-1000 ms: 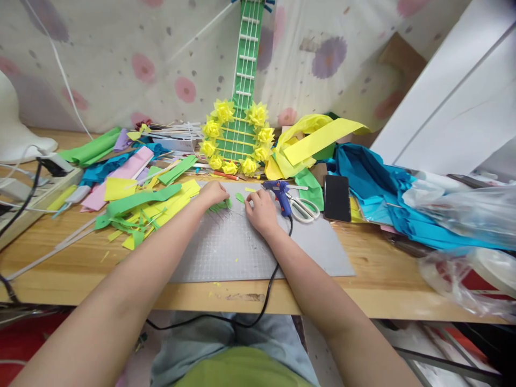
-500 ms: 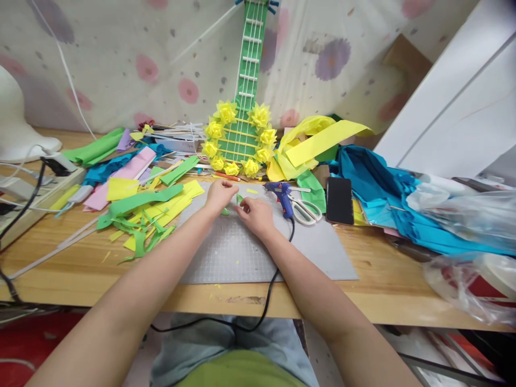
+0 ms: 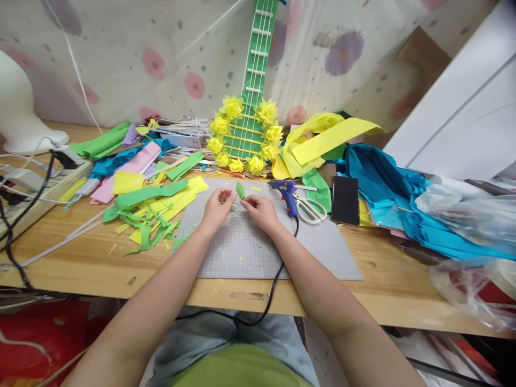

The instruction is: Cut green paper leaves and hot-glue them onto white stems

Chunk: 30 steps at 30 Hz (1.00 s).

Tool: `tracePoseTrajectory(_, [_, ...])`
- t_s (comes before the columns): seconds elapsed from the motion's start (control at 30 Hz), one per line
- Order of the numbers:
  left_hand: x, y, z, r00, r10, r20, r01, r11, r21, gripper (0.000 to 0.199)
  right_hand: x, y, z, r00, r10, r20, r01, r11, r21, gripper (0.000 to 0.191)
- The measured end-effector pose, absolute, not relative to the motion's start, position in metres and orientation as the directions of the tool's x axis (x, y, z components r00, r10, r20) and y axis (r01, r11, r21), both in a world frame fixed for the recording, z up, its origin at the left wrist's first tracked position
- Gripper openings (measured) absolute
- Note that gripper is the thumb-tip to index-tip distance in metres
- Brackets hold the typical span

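Note:
Over the grey cutting mat [image 3: 237, 258], my right hand [image 3: 261, 211] pinches a small green paper leaf [image 3: 240, 189] near its base, and the leaf points upward. Close beside it on the left is my left hand [image 3: 217, 210], its fingers curled together in a pinch. Whatever the left fingertips hold is too small to make out. Thin pale strands show between the two hands. A blue hot glue gun [image 3: 287, 194] lies to the right of my right hand, with white-handled scissors [image 3: 312, 209] against it.
A green paper guitar [image 3: 248, 134] ringed with yellow paper flowers leans on the back wall. Green and yellow paper scraps [image 3: 155, 209] lie to the left. On the right are a black phone [image 3: 345, 200] and blue crepe paper [image 3: 371, 172]. The glue gun's cord [image 3: 278, 277] crosses the mat.
My left hand has turned and come lower, its fingers now facing the right hand. The green leaf now stands upright above my right fingertips. The view has shifted slightly.

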<state>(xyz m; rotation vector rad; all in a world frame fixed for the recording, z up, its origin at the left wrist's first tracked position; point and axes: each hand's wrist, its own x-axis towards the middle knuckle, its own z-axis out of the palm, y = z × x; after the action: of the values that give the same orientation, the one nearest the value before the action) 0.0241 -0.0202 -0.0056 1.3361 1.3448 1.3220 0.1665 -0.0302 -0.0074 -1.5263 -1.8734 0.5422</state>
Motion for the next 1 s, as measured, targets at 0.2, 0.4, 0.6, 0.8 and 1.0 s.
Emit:
tracePoseTrajectory(0.2, [0.011, -0.017, 0.005, 0.046, 0.992, 0.122, 0.125, -0.127, 0.984, 0.020, 0.168, -0.035, 0.000, -0.304, 0.919, 0.250, 0.792, 0.390, -0.470, 0.019])
tracePoseTrajectory(0.4, [0.005, -0.013, 0.001, -0.074, 0.997, 0.009, -0.012, -0.010, 1.000, 0.022, 0.181, -0.026, 0.002, -0.180, 0.924, 0.337, 0.844, 0.322, -0.430, 0.020])
tracePoseTrajectory(0.6, [0.005, -0.013, 0.005, -0.121, 0.993, 0.009, -0.035, -0.013, 0.999, 0.023, 0.186, -0.023, -0.002, -0.193, 0.957, 0.218, 0.938, 0.245, -0.244, 0.017])
tracePoseTrajectory(0.8, [0.005, -0.011, 0.005, -0.175, 0.985, 0.014, -0.084, -0.029, 0.996, 0.024, 0.183, -0.023, -0.008, -0.242, 0.958, 0.152, 0.963, 0.256, -0.085, 0.020])
tracePoseTrajectory(1.0, [0.005, -0.011, 0.002, -0.110, 0.994, -0.009, -0.114, -0.004, 0.993, 0.025, 0.176, -0.021, -0.006, 0.004, 0.925, 0.380, 0.920, 0.146, -0.363, 0.019])
